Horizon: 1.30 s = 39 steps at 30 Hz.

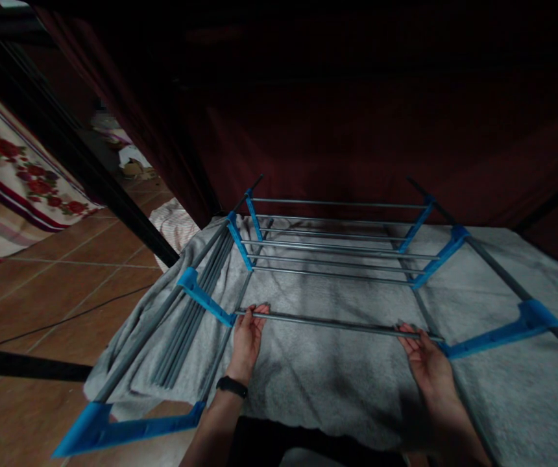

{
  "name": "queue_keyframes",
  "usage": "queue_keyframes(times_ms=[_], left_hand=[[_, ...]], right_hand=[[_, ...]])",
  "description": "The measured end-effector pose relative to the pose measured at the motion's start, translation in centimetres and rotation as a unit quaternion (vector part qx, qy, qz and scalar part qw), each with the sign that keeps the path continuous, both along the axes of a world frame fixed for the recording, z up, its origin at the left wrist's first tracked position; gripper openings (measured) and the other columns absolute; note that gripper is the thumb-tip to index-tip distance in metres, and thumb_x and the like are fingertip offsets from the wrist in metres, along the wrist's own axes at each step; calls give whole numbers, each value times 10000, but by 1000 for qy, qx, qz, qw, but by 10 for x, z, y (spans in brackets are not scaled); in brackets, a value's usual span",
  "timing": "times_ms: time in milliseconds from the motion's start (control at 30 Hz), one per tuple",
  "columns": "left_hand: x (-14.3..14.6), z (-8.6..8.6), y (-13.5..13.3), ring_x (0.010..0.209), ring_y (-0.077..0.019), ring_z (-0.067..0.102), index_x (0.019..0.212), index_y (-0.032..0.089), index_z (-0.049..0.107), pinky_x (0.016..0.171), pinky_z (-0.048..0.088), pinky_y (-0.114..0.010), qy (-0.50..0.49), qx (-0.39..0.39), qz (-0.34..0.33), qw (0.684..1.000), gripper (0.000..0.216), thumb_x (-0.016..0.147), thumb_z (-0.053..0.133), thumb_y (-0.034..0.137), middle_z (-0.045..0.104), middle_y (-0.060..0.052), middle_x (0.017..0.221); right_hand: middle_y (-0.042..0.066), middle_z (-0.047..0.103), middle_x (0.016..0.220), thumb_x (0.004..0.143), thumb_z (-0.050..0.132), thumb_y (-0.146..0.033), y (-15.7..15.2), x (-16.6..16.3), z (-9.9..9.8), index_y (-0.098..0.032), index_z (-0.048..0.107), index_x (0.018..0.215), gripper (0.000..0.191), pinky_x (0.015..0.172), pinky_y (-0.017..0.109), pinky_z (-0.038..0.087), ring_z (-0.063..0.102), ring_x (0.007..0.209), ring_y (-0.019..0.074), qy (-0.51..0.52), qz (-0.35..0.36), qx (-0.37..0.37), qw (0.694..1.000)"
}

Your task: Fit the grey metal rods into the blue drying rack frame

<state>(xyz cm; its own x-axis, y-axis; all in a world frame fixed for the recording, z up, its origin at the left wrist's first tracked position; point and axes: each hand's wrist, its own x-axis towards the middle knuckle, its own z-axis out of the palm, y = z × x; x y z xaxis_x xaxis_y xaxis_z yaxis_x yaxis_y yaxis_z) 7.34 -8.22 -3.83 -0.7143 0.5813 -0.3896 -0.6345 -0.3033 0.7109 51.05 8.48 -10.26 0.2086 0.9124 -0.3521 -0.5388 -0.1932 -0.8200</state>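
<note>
My left hand (250, 334) and my right hand (422, 357) grip a thin grey metal rod (327, 321) near its two ends. The rod spans a rack frame of grey tubes and blue plastic brackets. Its left end meets a blue bracket (206, 299), and its right end lies by another blue bracket (497, 338). Farther back, several crossbars (327, 246) run between the rear brackets. Left of the frame's inner tube, a bundle of loose grey rods (191, 311) rests on the grey blanket (308, 383). A black band circles my left wrist.
Dark red curtains (357, 143) hang behind the rack. Black posts (108, 175) stand at the left, beside a floral cloth (30, 175). The tiled floor (89, 279) has a black cable (84, 311) across it. A blue corner bracket (128, 428) sticks out past the blanket's edge.
</note>
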Motion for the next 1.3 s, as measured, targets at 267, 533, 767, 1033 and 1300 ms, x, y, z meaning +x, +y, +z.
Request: queue_keyframes(times_ms=[267,533,767,1033,1300], left_hand=[[0,-1,-1,1024,-257,891,1045,153,767,1142,668,-452,8,6,-2,1000,47,1012,798,140,889,-127,1003],[1,-2,-2,989,-234,893,1005,156,780,1115,682,-420,6,16,-6,1000,51,993,802,111,898,-120,981],[-2,-4,-1,994,-231,895,1004,169,779,1057,704,-395,31,10,-11,999,34,999,808,153,901,-117,969],[-2,-4,-1,1022,-256,892,969,211,776,1084,701,-418,51,-4,-14,999,122,941,894,210,894,-97,969],[0,2,6,1013,-258,886,938,237,725,1093,690,-438,40,-54,18,998,100,982,792,177,879,-84,946]], right_hand=[[57,863,1001,810,883,-372,1,-1,-2,-277,815,936,171,1112,423,698,852,958,227,6,-3,-4,1000],[59,871,1040,808,941,-344,-3,-4,-3,-224,810,965,238,1013,324,714,848,977,201,27,-17,11,999],[81,866,1089,850,927,-394,-4,-5,-5,-219,831,973,234,1162,377,662,847,1047,219,3,-12,19,1000],[92,875,1090,781,999,-415,-3,2,-8,-208,813,968,336,1144,355,668,854,1050,220,7,5,38,999],[39,866,1030,773,985,-295,-5,-5,6,-237,768,869,244,1130,350,672,846,997,182,33,-23,36,999]])
